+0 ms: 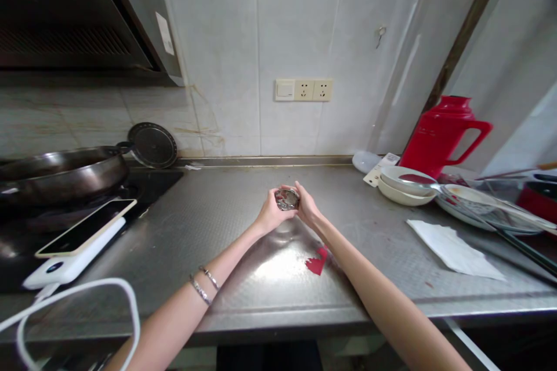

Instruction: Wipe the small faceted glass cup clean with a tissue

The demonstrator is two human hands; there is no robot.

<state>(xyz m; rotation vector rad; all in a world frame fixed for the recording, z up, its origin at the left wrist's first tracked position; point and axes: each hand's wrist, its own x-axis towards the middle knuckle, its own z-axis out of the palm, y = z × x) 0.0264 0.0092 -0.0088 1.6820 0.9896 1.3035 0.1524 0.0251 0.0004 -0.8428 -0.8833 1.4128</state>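
Both hands are wrapped round a small round container (287, 200) with a shiny rim, which looks like a glass or metal cup seen from above. My left hand (272, 211) grips its left and near side. On the right side, my right hand (307, 204) closes round it, with fingers along the far rim. Some reddish bits show inside, too small to name. A torn piece of red paper or film (317, 261) lies on the steel countertop (235, 255), beside my right forearm and nearer to me than the cup.
At left are a pan (65, 171) on the stove and a phone (87, 228) above a white power bank (72, 261) with a looping cable. On the right stand a red thermos (439, 136), stacked bowls (404, 191), utensils and a white napkin (452, 249). Sockets (303, 90) are on the wall.
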